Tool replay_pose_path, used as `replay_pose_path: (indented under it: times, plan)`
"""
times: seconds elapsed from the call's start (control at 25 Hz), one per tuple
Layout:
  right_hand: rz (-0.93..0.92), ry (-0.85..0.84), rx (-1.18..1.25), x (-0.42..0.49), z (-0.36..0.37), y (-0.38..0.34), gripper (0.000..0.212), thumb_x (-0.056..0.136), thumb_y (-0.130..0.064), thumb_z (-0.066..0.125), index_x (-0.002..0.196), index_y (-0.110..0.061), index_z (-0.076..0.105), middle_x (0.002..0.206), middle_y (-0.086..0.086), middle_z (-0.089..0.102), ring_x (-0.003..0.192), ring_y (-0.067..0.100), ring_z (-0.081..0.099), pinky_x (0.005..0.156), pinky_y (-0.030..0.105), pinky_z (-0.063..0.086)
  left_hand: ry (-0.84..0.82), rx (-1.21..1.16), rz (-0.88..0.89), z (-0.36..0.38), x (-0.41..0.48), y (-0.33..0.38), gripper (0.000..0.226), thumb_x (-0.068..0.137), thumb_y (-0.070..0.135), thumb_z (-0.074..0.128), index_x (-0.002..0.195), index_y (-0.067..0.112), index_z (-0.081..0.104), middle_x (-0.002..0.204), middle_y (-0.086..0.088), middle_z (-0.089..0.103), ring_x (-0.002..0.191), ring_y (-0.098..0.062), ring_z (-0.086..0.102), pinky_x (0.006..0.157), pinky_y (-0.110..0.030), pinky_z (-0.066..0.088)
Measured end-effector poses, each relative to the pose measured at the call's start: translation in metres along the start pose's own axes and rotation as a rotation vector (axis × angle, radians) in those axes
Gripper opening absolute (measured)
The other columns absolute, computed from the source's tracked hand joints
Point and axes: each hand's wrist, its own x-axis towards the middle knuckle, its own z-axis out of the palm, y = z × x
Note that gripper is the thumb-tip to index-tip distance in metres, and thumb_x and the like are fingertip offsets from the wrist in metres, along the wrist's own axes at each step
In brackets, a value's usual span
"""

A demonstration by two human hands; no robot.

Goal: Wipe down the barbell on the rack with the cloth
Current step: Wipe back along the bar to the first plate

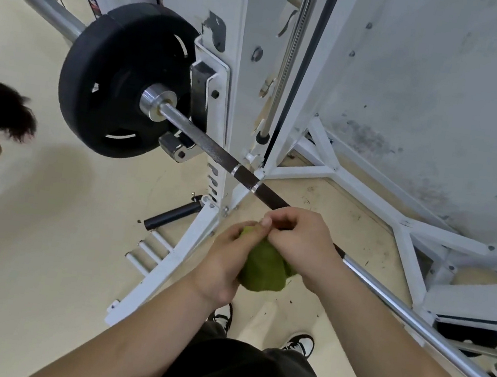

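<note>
— Beige floor (40,238) underfoot, then. What sits nearest?
— Two black-and-white shoes (299,344) and dark trousers (245,375), directly below the barbell (400,305). Just above them, both hands meet at the bar's dark knurled stretch.
— Holding what?
— A green cloth (263,271). The left hand (223,259) curls round it from the near side of the barbell. The right hand (300,244) pinches its upper edge, knuckles over the bar (whether those fingers also clasp the steel, I cannot tell). The cloth bunches between the two palms and hangs just below the barbell.
— And the bar itself?
— It runs diagonally, bright chrome to the right of the hands and dark knurling to their left, and it rests on the white rack (229,8). Past the upright, black weight plates (113,71) sit on the barbell's sleeve.
— Further off?
— A scuffed pale wall (449,89) stands behind the barbell. Another person's dark hair (4,110) shows at the far left, beyond the plates.
</note>
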Motion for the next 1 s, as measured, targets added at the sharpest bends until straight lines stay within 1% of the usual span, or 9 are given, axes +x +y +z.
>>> replay_pose_path:
  times: [0.12,0.2,0.28,0.36,0.48,0.6,0.68,0.88,1.0]
  plan:
    - [0.055,0.001,0.231,0.002,-0.019,-0.003,0.031,0.097,0.003,0.055,0.110,-0.019,0.072,0.104,0.001,0.075,0.093,0.018,0.075,0.082,0.033,0.063,0.109,-0.045,-0.031,-0.012,0.011,0.001,0.061,0.074,0.035,0.089,0.124,0.007,0.069,0.113,-0.018,0.077,0.104,-0.037,0.074,0.092,-0.056,0.059]
    - [0.023,0.164,0.210,0.005,-0.035,-0.001,0.029,0.100,-0.001,0.050,0.108,-0.019,0.072,0.100,0.003,0.075,0.087,0.020,0.074,0.074,0.033,0.063,0.282,-0.063,0.045,-0.015,0.018,0.009,0.048,0.077,0.029,0.087,0.116,0.005,0.071,0.107,-0.017,0.078,0.095,-0.034,0.077,0.085,-0.052,0.063]
    - [-0.001,0.285,0.161,0.007,-0.044,0.006,0.030,0.100,-0.004,0.049,0.105,-0.021,0.073,0.096,0.001,0.074,0.083,0.016,0.071,0.069,0.028,0.060,0.385,-0.137,0.147,-0.007,0.022,0.019,0.050,0.077,0.036,0.088,0.117,0.013,0.069,0.106,-0.008,0.079,0.093,-0.025,0.077,0.084,-0.045,0.063]
    - [-0.010,0.312,0.127,0.008,-0.049,0.017,0.031,0.100,-0.006,0.049,0.103,-0.024,0.074,0.095,0.000,0.074,0.081,0.014,0.070,0.065,0.024,0.056,0.322,-0.205,0.200,0.014,0.025,0.027,0.057,0.075,0.040,0.089,0.123,0.021,0.065,0.112,-0.003,0.077,0.099,-0.020,0.076,0.088,-0.041,0.062]
    - [-0.030,0.308,0.100,0.007,-0.054,0.031,0.031,0.100,-0.007,0.049,0.102,-0.025,0.074,0.093,0.000,0.075,0.079,0.014,0.071,0.062,0.020,0.053,0.275,-0.194,0.160,0.043,0.033,0.017,0.056,0.076,0.028,0.085,0.126,0.031,0.057,0.114,-0.003,0.074,0.104,-0.024,0.073,0.091,-0.042,0.060]
    - [-0.072,0.317,0.050,0.008,-0.059,0.039,0.031,0.098,-0.007,0.049,0.104,-0.024,0.075,0.088,-0.004,0.075,0.081,0.015,0.071,0.073,0.028,0.056,0.207,-0.069,0.059,0.065,0.028,-0.023,0.040,0.077,0.023,0.076,0.116,0.023,0.068,0.108,-0.008,0.078,0.105,-0.030,0.074,0.093,-0.048,0.061]
    - [-0.088,0.313,0.006,0.009,-0.065,0.045,0.031,0.098,-0.007,0.049,0.106,-0.024,0.075,0.088,-0.006,0.075,0.081,0.013,0.070,0.078,0.029,0.058,0.132,0.010,0.040,0.075,0.015,-0.035,0.027,0.083,0.016,0.074,0.110,0.017,0.072,0.103,-0.010,0.079,0.097,-0.028,0.076,0.087,-0.045,0.063]
    - [-0.110,0.253,-0.045,0.007,-0.087,0.063,0.030,0.099,-0.012,0.051,0.109,-0.028,0.074,0.093,-0.010,0.072,0.077,0.009,0.068,0.075,0.036,0.062,0.386,-0.178,0.170,0.044,0.036,0.014,0.040,0.082,0.019,0.077,0.119,0.013,0.063,0.100,-0.015,0.076,0.079,-0.030,0.073,0.067,-0.039,0.060]
    - [-0.161,0.242,-0.093,0.011,-0.092,0.064,0.026,0.098,-0.016,0.055,0.111,-0.029,0.074,0.099,-0.011,0.071,0.088,0.007,0.067,0.086,0.036,0.060,0.392,-0.144,0.166,0.066,0.028,-0.006,0.043,0.077,0.022,0.075,0.118,0.014,0.066,0.105,-0.015,0.078,0.090,-0.033,0.076,0.081,-0.048,0.063]
